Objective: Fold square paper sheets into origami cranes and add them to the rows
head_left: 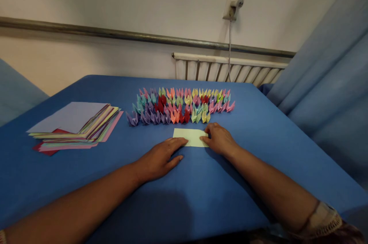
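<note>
A pale yellow-green sheet of origami paper (191, 135) lies flat on the blue-covered table in front of me. It looks wider than it is deep. My left hand (161, 158) rests with its fingers stretched over the sheet's lower left part, the thumb apart on the cloth. At the right end, my right hand (220, 139) grips the paper's edge between thumb and curled fingers. Just beyond the sheet stand rows of small folded paper cranes (174, 116) in purple, red, pink, yellow, green and teal.
On the left is a thick, uneven stack of coloured paper (71, 117), lilac on top. The blue tablecloth (258, 152) covers the table. Behind it are a metal rail (129, 36), a radiator (230, 68) and a wall socket with a plugged-in cord (232, 8). A blue curtain (324, 56) hangs at right.
</note>
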Available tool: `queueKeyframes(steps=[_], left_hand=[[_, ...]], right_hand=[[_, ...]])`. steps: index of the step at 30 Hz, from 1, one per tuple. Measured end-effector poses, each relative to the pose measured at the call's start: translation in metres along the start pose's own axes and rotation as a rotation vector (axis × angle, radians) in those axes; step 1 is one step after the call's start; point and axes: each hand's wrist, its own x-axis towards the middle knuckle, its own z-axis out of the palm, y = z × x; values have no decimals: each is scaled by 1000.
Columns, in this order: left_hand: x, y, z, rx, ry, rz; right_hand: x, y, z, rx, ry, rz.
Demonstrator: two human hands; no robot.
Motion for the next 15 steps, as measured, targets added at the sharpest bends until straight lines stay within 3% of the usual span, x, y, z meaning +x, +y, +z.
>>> queueKeyframes(steps=[7, 12, 15], left_hand=[[0, 0, 0, -35, 7, 2], [1, 1, 1, -106, 105, -64], [2, 3, -1, -93, 132, -66]], right_hand=[[2, -1, 6, 116, 84, -97], [-12, -11, 3, 267, 62, -355], [-26, -20, -3, 228, 21, -560]])
